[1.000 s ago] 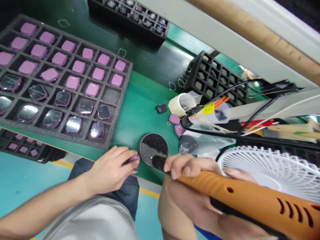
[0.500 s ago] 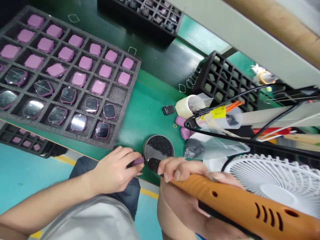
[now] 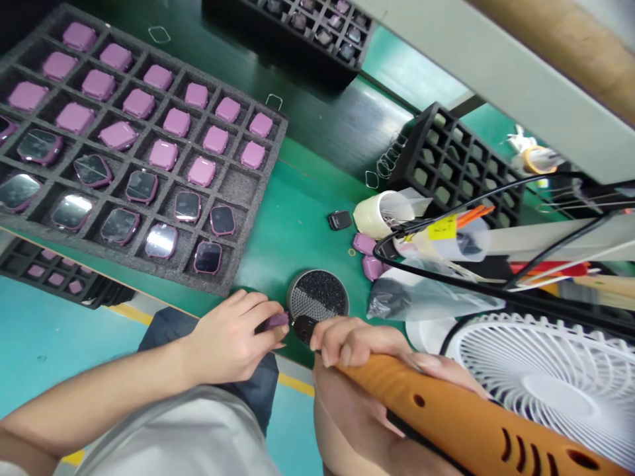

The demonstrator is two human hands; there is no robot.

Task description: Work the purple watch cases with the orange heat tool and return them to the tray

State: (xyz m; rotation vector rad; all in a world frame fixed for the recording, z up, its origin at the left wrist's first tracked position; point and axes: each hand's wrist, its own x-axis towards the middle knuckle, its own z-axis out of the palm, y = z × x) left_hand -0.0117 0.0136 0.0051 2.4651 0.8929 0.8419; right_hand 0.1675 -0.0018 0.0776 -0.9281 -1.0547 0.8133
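Note:
My left hand [image 3: 243, 336] pinches a purple watch case [image 3: 276, 321] at the front edge of the green table. My right hand [image 3: 364, 344] is wrapped round an orange electric screwdriver [image 3: 441, 410]. Its black front end points at the watch case, right beside it; the very tip is too small to make out. Just behind sits a round dish [image 3: 325, 291] with a perforated surface partly covered in tiny dark pieces, probably screws. To the left lies a grey foam tray [image 3: 238, 187] of purple watch cases, some back up, others with dark glass up.
Right of the dish are loose purple cases [image 3: 372, 267], a black watch part [image 3: 339, 220], a cream cup [image 3: 370, 215], a plastic bag [image 3: 431, 297] and a white fan [image 3: 550, 390]. A black cable [image 3: 446, 274] loops above them. Black trays [image 3: 456, 172] stand behind.
The view has shifted slightly, so the tray and dish sit a little farther right. Both hands keep their grip, with the screwdriver still against or close to the watch case.

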